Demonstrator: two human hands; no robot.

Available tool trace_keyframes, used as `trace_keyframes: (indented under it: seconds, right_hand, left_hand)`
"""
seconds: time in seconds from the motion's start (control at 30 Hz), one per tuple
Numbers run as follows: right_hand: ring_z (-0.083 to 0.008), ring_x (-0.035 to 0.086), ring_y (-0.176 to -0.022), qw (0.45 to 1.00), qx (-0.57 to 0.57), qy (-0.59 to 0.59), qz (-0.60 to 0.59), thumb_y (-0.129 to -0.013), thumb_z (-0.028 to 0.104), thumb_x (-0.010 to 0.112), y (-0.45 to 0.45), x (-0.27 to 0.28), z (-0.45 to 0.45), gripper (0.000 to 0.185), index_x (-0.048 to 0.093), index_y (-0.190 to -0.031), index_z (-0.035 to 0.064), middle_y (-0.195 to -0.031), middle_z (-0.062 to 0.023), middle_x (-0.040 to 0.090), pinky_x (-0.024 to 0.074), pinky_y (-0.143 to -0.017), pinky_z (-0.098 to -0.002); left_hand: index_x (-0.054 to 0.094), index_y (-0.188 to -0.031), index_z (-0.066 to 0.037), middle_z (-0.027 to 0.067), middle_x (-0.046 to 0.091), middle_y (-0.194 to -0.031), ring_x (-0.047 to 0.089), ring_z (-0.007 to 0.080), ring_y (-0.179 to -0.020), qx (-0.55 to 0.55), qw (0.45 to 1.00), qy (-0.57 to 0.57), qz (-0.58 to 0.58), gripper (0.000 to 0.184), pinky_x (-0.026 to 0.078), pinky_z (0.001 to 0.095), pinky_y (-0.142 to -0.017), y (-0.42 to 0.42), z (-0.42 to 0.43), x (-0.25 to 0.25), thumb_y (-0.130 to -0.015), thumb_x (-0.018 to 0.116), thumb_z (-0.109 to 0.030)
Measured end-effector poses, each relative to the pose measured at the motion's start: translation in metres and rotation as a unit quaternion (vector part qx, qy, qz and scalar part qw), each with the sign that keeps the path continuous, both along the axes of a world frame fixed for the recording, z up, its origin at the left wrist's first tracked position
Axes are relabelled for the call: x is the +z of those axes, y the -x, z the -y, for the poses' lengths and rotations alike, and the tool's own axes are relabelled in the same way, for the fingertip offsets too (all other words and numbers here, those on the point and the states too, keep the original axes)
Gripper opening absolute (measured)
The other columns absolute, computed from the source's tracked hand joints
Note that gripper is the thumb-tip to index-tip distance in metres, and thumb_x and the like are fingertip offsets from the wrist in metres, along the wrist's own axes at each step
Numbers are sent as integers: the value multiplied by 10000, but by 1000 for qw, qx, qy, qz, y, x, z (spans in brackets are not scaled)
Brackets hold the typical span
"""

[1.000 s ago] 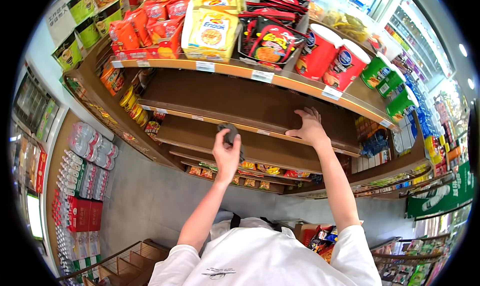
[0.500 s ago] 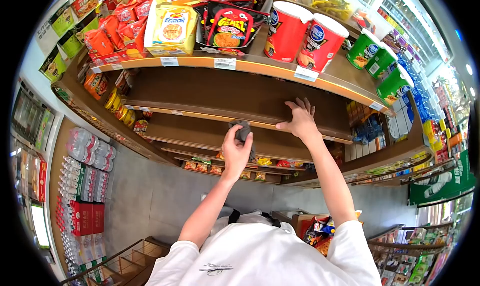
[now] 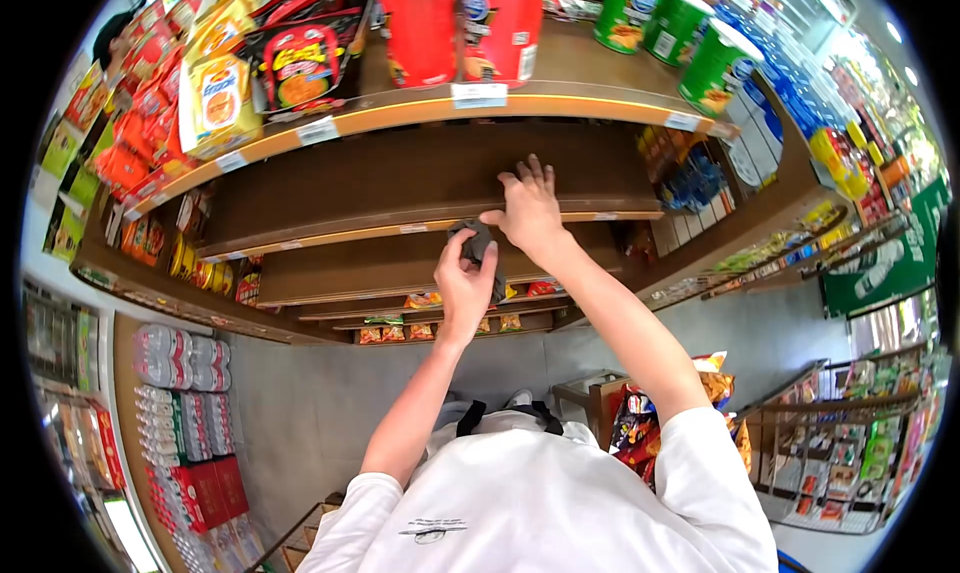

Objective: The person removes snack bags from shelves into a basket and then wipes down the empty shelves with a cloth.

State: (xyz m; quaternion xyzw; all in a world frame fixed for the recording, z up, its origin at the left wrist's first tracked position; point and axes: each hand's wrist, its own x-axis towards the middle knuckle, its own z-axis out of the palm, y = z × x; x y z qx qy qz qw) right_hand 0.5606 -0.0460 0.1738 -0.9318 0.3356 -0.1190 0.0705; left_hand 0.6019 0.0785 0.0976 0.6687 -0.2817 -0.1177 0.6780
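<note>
My left hand (image 3: 467,281) holds a crumpled dark grey cloth (image 3: 474,241) between thumb and fingers, in front of the shelf edge. Just to its right, my right hand (image 3: 530,205) has its fingers spread over the brown upper inner shelf (image 3: 380,178), the thumb near the cloth. Nothing shows in that hand; whether its fingertips touch the shelf is hard to tell. Price tags line the orange edge strip (image 3: 340,235) below. Beneath is a second brown shelf (image 3: 350,268).
Red cups (image 3: 503,28), green cups (image 3: 718,68) and noodle packets (image 3: 300,63) stand on the top shelf. Bottle packs (image 3: 180,358) are at the left. Snack bags (image 3: 635,428) sit close by my right arm. A wire rack (image 3: 830,453) stands lower right.
The view has turned, and the shelves sit differently in it. My right hand has come closer to my left hand, which still holds the cloth.
</note>
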Motion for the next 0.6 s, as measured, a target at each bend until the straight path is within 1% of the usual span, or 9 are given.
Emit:
trace_keyframes:
  seconds: [0.07, 0.1, 0.13, 0.2, 0.27, 0.33, 0.4, 0.5, 0.6]
  right_hand:
    - [-362, 334, -1369, 988, 68, 28, 139, -732, 281, 787, 9, -10, 2, 582, 586, -1213, 23, -1355, -245, 473, 202, -1159, -497]
    - [-341, 461, -1278, 968, 102, 73, 219, -753, 172, 765, 20, -17, 0, 494, 591, -1179, -10, -1268, -223, 549, 326, -1106, -454]
    - [-341, 461, -1278, 968, 94, 73, 222, -753, 172, 765, 36, -17, -1, 494, 591, -1179, -10, -1268, -223, 549, 326, -1106, -454]
    - [-330, 611, -1072, 936, 29, -13, 351, -795, 88, 712, 77, -14, 3, 417, 575, -1159, -62, -1166, -206, 608, 481, -944, -425]
    - [-311, 671, -847, 910, -131, -139, 367, -817, 49, 671, 120, -18, 15, 441, 530, -1208, -99, -1069, -214, 641, 541, -770, -381]
    - [-285, 669, -770, 914, -213, -128, 320, -819, 23, 653, 150, -34, 32, 545, 453, -1310, -103, -1046, -228, 637, 538, -735, -357]
    - [-335, 673, -869, 913, -220, -140, 314, -820, -25, 579, 159, -53, 47, 627, 337, -1392, -107, -1071, -278, 631, 532, -793, -385]
    - [-434, 590, -1073, 914, -177, -188, 313, -811, -58, 452, 163, -64, 54, 695, 174, -1445, -108, -1151, -354, 574, 493, -911, -420]
    - [-398, 614, -1073, 891, -158, -222, 364, -824, -39, 470, 158, -83, 60, 749, 113, -1483, -46, -1138, -330, 600, 497, -921, -385]
  left_hand:
    - [586, -1085, 27, 23, 616, -758, 516, 20, -576, 11, 1000, 22, -10, 271, 413, 192, -490, 5, 2, 8, -868, 693, -95]
    - [586, -1085, 23, 19, 616, -748, 511, 19, -569, 16, 1000, 23, -12, 267, 411, 191, -487, 5, 2, 6, -871, 691, -98]
    - [587, -1085, 20, 16, 616, -739, 506, 18, -562, 23, 999, 25, -15, 264, 410, 190, -483, 6, 2, 5, -874, 689, -101]
    - [584, -1091, 22, 15, 616, -735, 512, 21, -558, 28, 999, 28, -5, 268, 413, 189, -483, 8, 1, 4, -876, 686, -103]
    - [579, -1092, 23, 17, 618, -737, 534, 28, -568, 14, 1000, -5, -7, 270, 423, 189, -489, 8, -2, 4, -877, 686, -101]
    - [565, -1111, 22, 20, 618, -736, 532, 27, -567, -1, 999, -43, -18, 284, 420, 188, -490, 14, 0, 8, -886, 680, -107]
    - [551, -1136, 16, 23, 616, -726, 512, 20, -558, 14, 999, 48, 7, 301, 399, 188, -481, 22, 12, 11, -898, 673, -123]
    - [544, -1152, 14, 38, 625, -737, 533, 28, -583, -7, 1000, 18, -2, 315, 418, 196, -502, 32, 20, 11, -903, 672, -132]
    - [547, -1147, 25, 52, 636, -760, 560, 39, -614, -25, 1000, 7, -10, 328, 451, 197, -539, 45, 29, 10, -896, 684, -135]
